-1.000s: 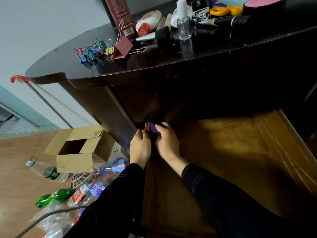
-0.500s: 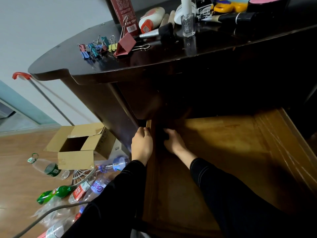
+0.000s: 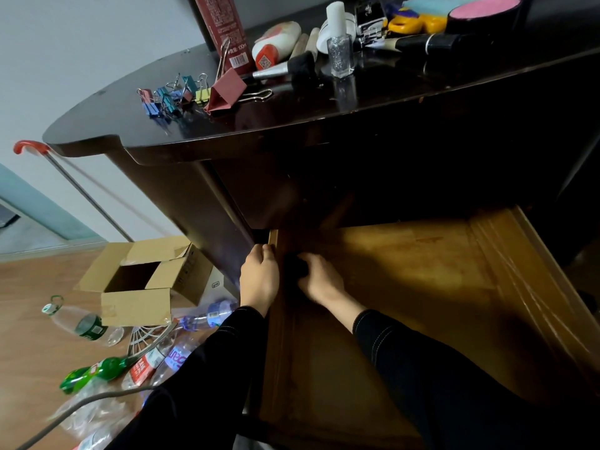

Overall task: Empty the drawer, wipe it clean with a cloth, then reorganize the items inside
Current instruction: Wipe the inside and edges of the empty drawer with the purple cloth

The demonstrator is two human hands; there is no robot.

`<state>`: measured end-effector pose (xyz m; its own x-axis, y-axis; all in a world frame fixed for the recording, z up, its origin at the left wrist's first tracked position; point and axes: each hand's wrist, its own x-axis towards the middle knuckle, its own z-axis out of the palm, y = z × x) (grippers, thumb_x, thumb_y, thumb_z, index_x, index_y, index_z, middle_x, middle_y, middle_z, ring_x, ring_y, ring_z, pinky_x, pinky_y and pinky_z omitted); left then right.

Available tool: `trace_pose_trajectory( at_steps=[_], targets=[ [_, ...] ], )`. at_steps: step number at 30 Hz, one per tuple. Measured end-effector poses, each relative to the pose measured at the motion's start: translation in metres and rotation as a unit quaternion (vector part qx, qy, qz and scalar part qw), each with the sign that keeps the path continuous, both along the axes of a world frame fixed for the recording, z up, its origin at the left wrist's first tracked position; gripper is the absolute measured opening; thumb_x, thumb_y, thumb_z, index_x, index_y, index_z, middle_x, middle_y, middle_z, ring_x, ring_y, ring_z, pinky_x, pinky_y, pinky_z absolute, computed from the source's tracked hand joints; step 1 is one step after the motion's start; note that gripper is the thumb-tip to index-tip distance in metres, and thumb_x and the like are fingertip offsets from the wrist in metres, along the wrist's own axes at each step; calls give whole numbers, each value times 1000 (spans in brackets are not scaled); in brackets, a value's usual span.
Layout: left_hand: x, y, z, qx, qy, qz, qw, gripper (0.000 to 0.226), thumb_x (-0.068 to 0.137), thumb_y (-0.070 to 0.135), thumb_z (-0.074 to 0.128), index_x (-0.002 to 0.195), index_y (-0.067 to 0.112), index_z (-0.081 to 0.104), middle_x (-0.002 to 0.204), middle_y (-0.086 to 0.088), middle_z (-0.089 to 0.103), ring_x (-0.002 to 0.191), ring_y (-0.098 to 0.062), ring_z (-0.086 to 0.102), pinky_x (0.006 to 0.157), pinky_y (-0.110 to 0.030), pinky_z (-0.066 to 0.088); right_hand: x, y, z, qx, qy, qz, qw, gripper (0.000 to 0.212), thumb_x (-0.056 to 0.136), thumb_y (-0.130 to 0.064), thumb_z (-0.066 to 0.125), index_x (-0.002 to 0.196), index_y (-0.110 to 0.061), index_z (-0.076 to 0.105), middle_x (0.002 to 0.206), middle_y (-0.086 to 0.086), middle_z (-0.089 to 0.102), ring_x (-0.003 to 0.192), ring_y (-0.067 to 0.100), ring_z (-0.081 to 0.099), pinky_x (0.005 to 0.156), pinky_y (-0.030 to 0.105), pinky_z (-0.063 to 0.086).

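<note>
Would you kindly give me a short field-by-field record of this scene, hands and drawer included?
Drawer: pulled out, bare wood where visible
Left hand: grips the drawer's left wall
Right hand: holds a dark cloth in the far left corner
Stage: wiping, by the look of it
Desk: binder clips, brush, bottle on top
Floor: box, plastic bottles

Two hands are showing: the left hand [image 3: 259, 278] is gripping one drawer [image 3: 409, 271], the right hand [image 3: 321, 282] is holding one dark cloth [image 3: 296, 267]. One large red clip [image 3: 224, 92] is lying by roughly six small clips [image 3: 172, 98]. One cardboard box [image 3: 139, 289] and at least five plastic bottles [image 3: 82, 323] are lying on the floor [image 3: 29, 345].
</note>
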<state>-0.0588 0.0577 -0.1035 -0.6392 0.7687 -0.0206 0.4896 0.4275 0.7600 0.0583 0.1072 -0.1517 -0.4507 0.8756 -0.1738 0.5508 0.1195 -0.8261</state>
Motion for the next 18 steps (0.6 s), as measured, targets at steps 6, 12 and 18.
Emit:
trace_pose_trajectory(
  at_steps=[6,12,18],
  targets=[
    [-1,1,0,9,-6,-1,1000,32,105,35,35,79,25,52,83,7,60,83,-19,55,75,-36,35,2,-3,11,89,91,-5,992,57,91,0,58,143,-24,54,146,-2,52,132,25,51,103,39,49],
    [-2,0,-1,8,-9,-5,1000,32,105,36,35,83,25,54,84,5,61,85,-22,55,75,-37,37,11,-1,11,48,19,20,998,53,94,-4,58,142,-25,54,141,-2,56,124,24,58,96,38,52],
    [0,-1,2,10,-20,-5,1000,32,105,34,36,83,21,54,85,6,61,89,-23,57,77,-38,38,4,-10,7,75,94,0,993,52,91,-2,58,138,-25,59,141,-4,56,126,23,55,98,40,52]
  ],
)
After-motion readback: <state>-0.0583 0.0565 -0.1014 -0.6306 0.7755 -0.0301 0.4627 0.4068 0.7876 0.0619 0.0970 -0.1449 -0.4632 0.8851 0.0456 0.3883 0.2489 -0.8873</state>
